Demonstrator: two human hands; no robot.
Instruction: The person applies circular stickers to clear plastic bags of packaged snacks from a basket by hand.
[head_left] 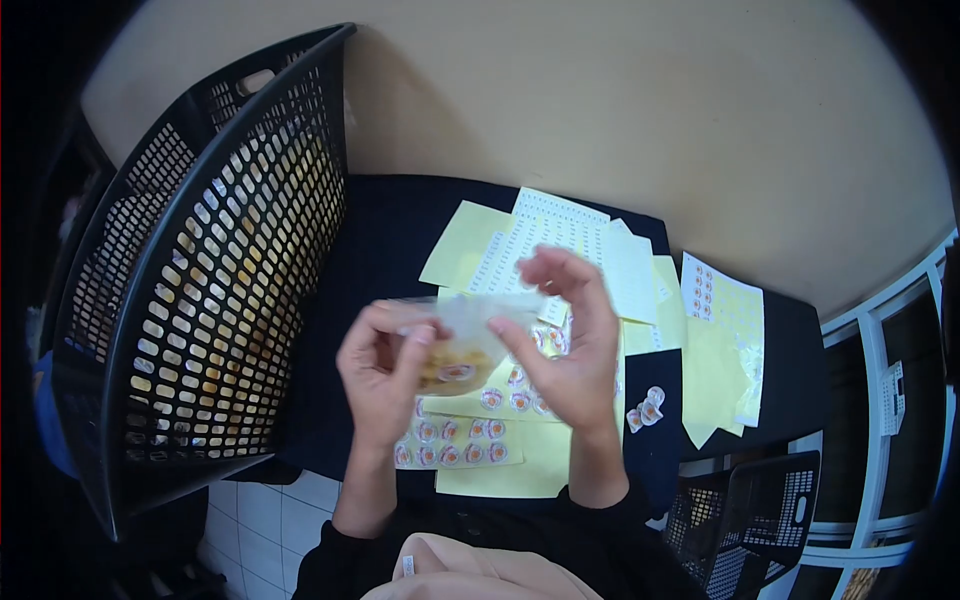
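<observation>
My left hand (pixel 385 365) grips a clear plastic snack bag (pixel 475 345) by its left side, thumb in front. Yellow pieces sit in the lower part of the bag, and a round printed sticker (pixel 457 373) shows on its front near the bottom. At the bag's upper right edge, the thumb of my right hand (pixel 575 350) lies against the plastic. The other fingers of that hand are raised, curved and apart from the thumb, slightly blurred. Below the bag lie sheets of round stickers (pixel 460 441), partly hidden by my hands.
A tall black basket (pixel 225 250) full of bags stands at the left. Printed label sheets (pixel 560 225) and yellow backing paper (pixel 500 475) cover the dark table (pixel 380 230). Loose stickers (pixel 646 410) lie at the right, near another sheet (pixel 712 330). A second black basket (pixel 765 510) stands lower right.
</observation>
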